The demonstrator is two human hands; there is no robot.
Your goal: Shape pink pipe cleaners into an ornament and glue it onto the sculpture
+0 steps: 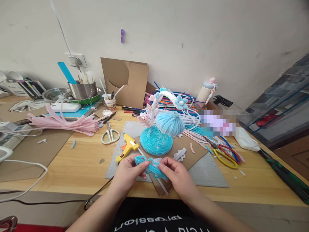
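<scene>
Between my two hands, near the table's front edge, is a bent blue pipe-cleaner piece [152, 168] with zigzag parts. My left hand [131, 170] pinches its left end between thumb and fingers. The right end is pinched by my right hand [175, 172], near a whitish bit. Just beyond stands a small lamp-like craft with a round blue base [156, 141], a white arched stem and a pleated blue shade [170, 123]. A yellow glue gun [127, 148] lies left of the base. A white zigzag piece [180, 154] rests on cardboard at the right.
White-handled scissors [110, 136] and a pink pipe-cleaner bundle [65, 122] lie left. Yellow and red-handled tools [225, 158] are at right. Behind are loose pipe cleaners, a cardboard sheet [135, 80] and a bottle [205, 92]. A grey cutting mat [212, 174] lies beneath the work.
</scene>
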